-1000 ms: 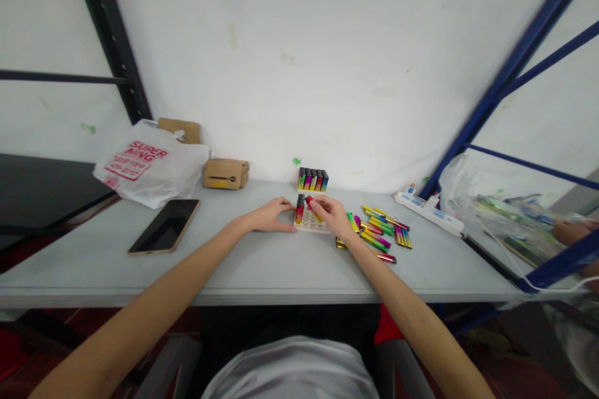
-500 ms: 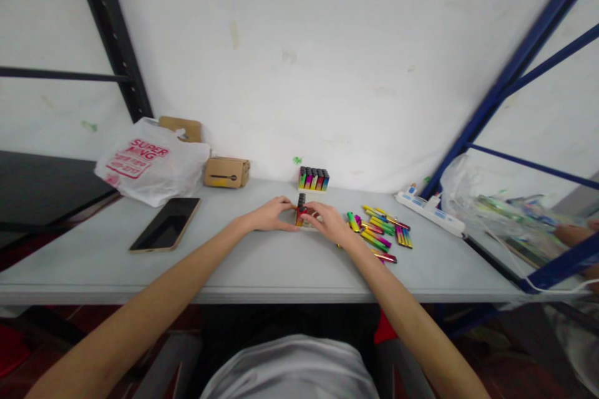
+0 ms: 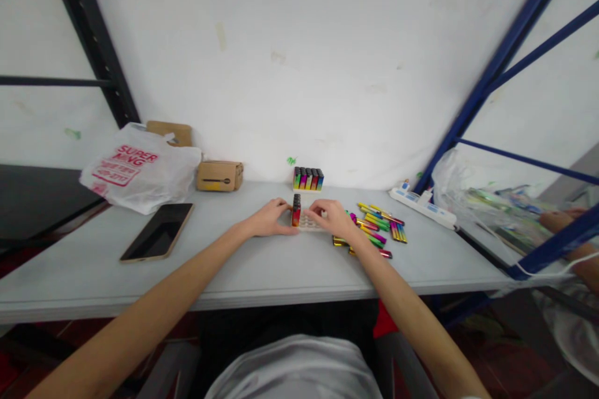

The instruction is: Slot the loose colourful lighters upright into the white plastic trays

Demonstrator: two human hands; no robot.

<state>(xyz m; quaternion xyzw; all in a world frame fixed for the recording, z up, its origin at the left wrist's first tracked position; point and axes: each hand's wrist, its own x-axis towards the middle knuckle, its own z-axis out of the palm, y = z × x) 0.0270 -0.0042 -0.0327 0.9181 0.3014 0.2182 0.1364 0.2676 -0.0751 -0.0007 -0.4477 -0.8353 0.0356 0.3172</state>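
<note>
A white tray (image 3: 312,225) with a grid of slots lies on the table in front of me. Along its left end stands a row of red-orange lighters (image 3: 296,214) with black tops. My left hand (image 3: 271,219) grips that end, thumb in front and fingers behind. Above the slots to the right hovers my right hand (image 3: 330,218), its thumb and fingers slightly apart with nothing visible between them. Loose shiny lighters (image 3: 374,224) in several colours lie in a pile to the right, partly hidden behind my right wrist.
Behind the tray, a filled block of lighters (image 3: 308,179) stands by the wall. A phone (image 3: 158,232), a plastic bag (image 3: 140,168) and a cardboard box (image 3: 219,176) are on the left. Right are a power strip (image 3: 423,207) and another person's arm (image 3: 561,222).
My right hand has drawn back to the right from the row of lighters, baring more of the tray's slots. My left hand stays at the tray's left end. The view has shifted slightly.
</note>
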